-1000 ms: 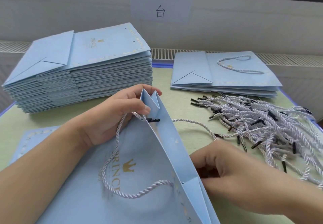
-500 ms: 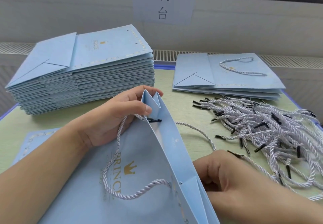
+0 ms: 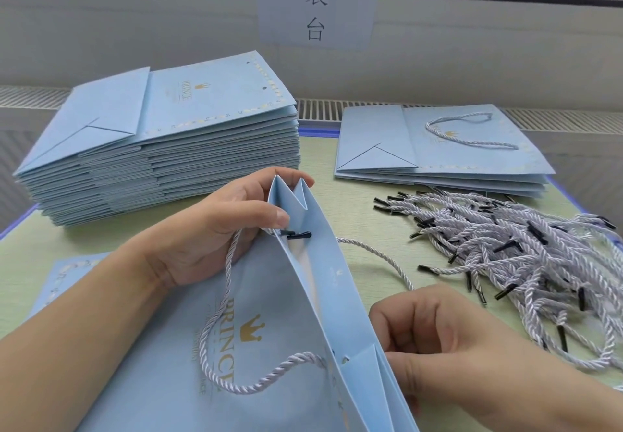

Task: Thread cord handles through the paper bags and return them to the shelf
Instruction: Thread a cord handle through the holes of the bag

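Your right hand (image 3: 448, 340) sits behind the raised bag (image 3: 293, 323), so its fingertips and whatever they hold are hidden from you. The loose cord (image 3: 377, 256) vanishes behind that hand. The bag's lower part runs off the bottom edge. The wall sign (image 3: 317, 3) is cut off at the top, and another bag (image 3: 67, 273) lies mostly covered under your left forearm.

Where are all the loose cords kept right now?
The cord pile lies on the right of the table, just in front of the short bag stack and beyond the right hand.

Packing workshop — bag stacks (image 3: 161, 148), loose cords (image 3: 526, 263)
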`<state>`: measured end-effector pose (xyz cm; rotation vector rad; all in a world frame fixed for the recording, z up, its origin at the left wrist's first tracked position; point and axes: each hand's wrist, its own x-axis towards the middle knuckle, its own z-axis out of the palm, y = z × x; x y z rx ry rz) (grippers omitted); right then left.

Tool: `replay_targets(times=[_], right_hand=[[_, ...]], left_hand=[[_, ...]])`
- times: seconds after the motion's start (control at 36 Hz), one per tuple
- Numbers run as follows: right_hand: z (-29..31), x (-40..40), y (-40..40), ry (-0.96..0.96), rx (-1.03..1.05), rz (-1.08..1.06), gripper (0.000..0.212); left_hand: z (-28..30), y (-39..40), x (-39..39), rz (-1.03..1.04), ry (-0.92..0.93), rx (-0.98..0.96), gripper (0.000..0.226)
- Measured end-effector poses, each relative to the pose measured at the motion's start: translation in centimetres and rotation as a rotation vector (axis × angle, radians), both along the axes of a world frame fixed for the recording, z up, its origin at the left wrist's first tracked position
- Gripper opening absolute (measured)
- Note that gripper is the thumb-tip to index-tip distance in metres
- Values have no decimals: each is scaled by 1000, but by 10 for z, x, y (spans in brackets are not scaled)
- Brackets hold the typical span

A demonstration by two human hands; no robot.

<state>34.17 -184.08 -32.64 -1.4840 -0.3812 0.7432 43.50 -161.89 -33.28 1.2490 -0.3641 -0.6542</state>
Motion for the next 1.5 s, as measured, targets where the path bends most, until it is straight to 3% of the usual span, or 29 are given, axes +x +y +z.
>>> replay_targets(times=[0.14, 0.33, 0.56, 0.61, 0.69, 0.75, 0.78, 0.92, 0.97, 1.08, 1.22, 1.33, 1.5], right_hand=[[0, -2, 4, 11, 17, -37, 24], [-2, -10, 10, -166, -119, -160, 16], [2, -13, 8, -30, 43, -35, 24], [-4, -15, 7, -209, -41, -71, 25], [-17, -14, 6, -806, -306, -242, 24], [-20, -16, 7, -956, -363, -287, 16], [-20, -17, 8, -921, -341, -302, 14], [-19, -15, 9, -282, -69, -165, 9], [-18, -12, 9, -141, -14, -137, 7], [-10, -5, -2, 73, 134, -55, 29], [7, -15, -3, -94, 36, -135, 42], [1, -24, 5, -445, -277, -176, 58], [10, -20, 6, -594, -636, -139, 40]], left_hand=[[0, 0, 1, 5, -5, 11, 58], [-2, 1, 1, -2, -19, 48, 61], [2, 3, 0, 0, -9, 1, 61], [1, 3, 0, -9, -16, 13, 60], [-2, 1, 1, -24, -21, 65, 62], [-3, 1, 1, -30, -21, 82, 64], [-4, 1, 1, -31, -22, 85, 64], [-3, 1, 0, -26, -24, 82, 61], [-3, 1, 0, -22, -24, 85, 62], [-3, 1, 0, -9, -43, 105, 65], [-4, 0, 1, -10, -38, 104, 65], [-6, -1, 0, -29, -50, 120, 65], [-7, -3, -1, -39, -69, 148, 65]])
